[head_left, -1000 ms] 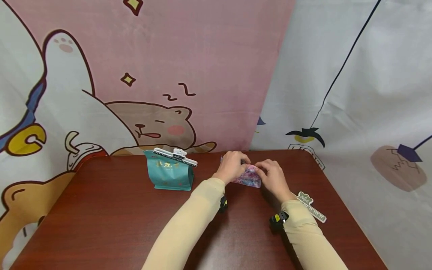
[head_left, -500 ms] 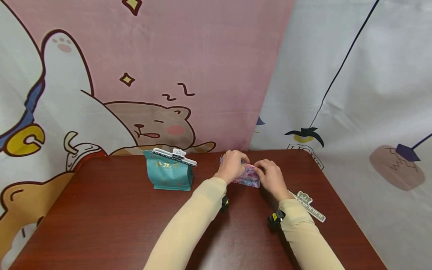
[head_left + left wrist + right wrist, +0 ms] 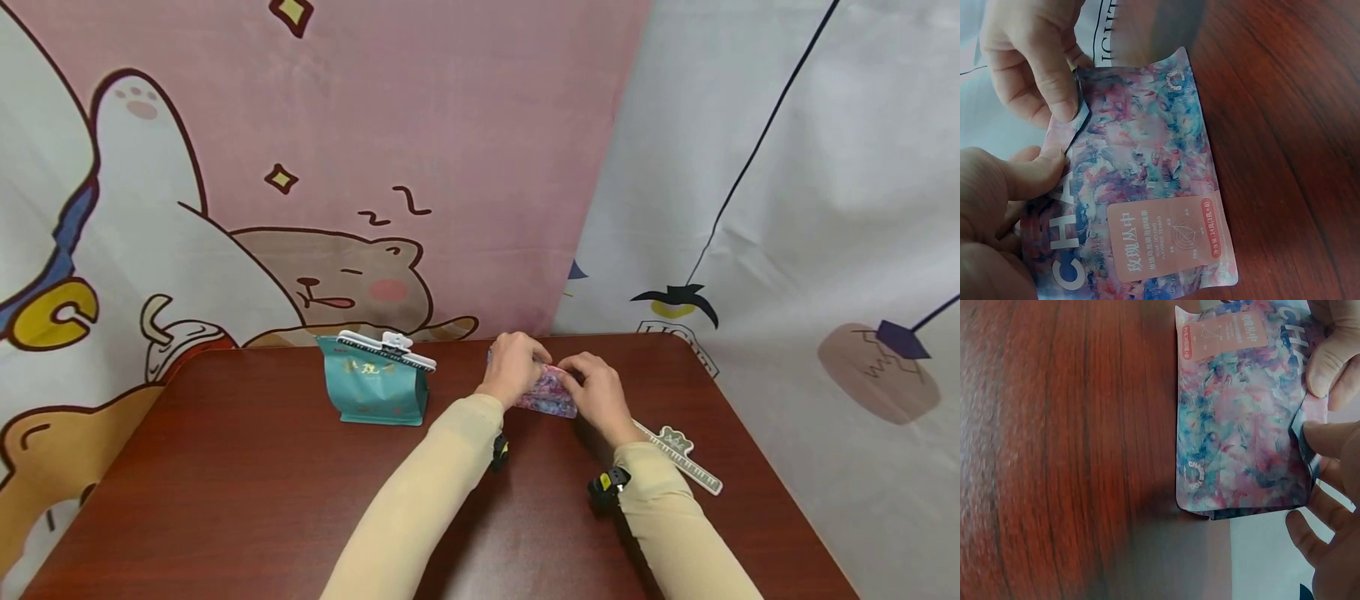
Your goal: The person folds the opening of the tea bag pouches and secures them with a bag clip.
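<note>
A tea pouch point(image 3: 553, 395) with a pink, blue and purple painted pattern stands toward the back of the table. My left hand point(image 3: 516, 367) pinches its top edge at the left, thumb on the printed front, in the left wrist view next to the big white letters. Close beside it, my right hand point(image 3: 602, 393) pinches the same edge with thumb and fingers. Between the two thumbs the rim is folded, its silvery inner side showing in the right wrist view. A pink label point(image 3: 1166, 240) sits on the pouch's front. The fingers behind the rim are partly hidden.
Left of the hands stands a teal bag point(image 3: 375, 396), its top held by a white keyboard-patterned clip point(image 3: 386, 349). A similar pale clip point(image 3: 681, 455) lies on the brown table point(image 3: 247, 492) by the right forearm, partly covered by it. A cartoon-printed cloth point(image 3: 480, 167) hangs behind.
My right hand and forearm have shifted slightly left, uncovering more of the loose clip. Both hands keep their pinch on the pouch's top edge, and the teal bag stays put.
</note>
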The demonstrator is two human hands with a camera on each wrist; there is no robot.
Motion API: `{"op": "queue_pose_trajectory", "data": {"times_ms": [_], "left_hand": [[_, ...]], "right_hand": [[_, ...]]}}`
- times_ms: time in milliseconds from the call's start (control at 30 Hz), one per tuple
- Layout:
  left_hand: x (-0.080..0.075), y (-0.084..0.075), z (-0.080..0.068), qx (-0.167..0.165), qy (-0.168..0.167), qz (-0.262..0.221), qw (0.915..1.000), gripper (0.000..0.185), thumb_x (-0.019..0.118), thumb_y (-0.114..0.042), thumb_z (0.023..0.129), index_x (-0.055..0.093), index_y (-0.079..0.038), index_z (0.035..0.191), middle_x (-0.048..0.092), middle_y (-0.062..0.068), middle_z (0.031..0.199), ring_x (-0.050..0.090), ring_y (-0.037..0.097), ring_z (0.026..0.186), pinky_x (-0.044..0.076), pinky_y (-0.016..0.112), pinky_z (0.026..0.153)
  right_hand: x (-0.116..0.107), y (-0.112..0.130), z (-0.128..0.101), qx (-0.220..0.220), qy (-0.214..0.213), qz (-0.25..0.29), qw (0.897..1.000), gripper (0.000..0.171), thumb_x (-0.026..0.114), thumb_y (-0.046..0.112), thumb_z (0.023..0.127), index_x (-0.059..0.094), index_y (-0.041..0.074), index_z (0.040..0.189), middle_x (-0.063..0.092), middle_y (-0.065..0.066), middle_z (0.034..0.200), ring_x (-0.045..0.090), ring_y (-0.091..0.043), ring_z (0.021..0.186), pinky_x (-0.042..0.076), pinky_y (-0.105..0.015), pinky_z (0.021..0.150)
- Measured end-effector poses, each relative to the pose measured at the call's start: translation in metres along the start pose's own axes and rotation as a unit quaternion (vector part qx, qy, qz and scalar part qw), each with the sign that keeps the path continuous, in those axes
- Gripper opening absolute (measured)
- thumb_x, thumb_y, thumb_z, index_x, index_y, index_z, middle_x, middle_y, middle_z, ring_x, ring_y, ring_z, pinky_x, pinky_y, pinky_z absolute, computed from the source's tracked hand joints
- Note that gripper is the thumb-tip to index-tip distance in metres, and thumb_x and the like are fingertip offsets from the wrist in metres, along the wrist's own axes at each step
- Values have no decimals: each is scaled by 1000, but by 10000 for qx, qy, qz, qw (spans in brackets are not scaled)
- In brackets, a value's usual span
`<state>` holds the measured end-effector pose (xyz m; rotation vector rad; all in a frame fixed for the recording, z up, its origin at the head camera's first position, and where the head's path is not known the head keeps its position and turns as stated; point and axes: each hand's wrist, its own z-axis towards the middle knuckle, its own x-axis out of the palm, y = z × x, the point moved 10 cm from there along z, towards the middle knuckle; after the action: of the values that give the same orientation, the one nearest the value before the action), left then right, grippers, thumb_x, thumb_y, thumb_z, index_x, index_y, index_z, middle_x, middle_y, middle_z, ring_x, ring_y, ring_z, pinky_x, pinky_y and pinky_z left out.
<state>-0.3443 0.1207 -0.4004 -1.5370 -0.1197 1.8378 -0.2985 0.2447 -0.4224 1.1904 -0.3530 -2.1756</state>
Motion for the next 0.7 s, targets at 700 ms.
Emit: {"op": "queue_pose_trajectory", "data": {"times_ms": [700], "left_hand": [[-7,7,-4,-158,1078,-190,9939,13,77,-18,95,83,-12,105,78,2,105,69,18,95,58,32,88]], "right_hand": [[2,-2,0,212,8,-130,9997,6,80,4,87,75,5,90,73,-11,94,67,-35,94,51,-54,83]]}}
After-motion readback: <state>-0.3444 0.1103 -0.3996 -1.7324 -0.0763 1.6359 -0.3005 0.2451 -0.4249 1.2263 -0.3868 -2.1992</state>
